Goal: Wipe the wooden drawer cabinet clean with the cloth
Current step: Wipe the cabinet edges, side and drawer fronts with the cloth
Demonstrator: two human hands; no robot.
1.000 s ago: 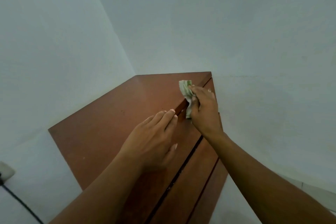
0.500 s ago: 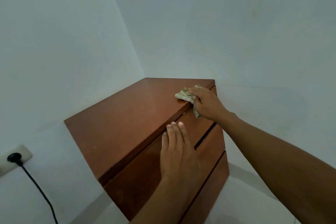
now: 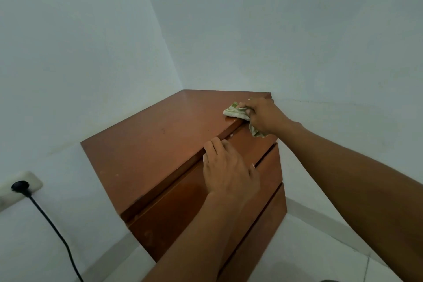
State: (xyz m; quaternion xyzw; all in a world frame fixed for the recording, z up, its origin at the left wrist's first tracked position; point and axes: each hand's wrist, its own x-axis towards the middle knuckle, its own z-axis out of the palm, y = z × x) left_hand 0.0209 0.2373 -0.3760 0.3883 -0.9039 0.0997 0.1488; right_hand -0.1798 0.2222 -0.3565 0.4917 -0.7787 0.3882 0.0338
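Note:
A reddish-brown wooden drawer cabinet stands in a corner between two pale walls. My right hand holds a crumpled green-and-white cloth against the top's front right corner; part of the cloth hangs over the edge onto the top drawer front. My left hand rests flat on the top drawer front, fingertips curled at the gap under the cabinet top, holding nothing.
A wall socket with a black plug and cable sits on the left wall, low beside the cabinet. Pale tiled floor shows to the right of the cabinet. Walls close in behind and left.
My right hand has brought the cloth up from the drawer gap onto the top's front right corner. My left hand shifted to lie along the top drawer front. The view has pulled back.

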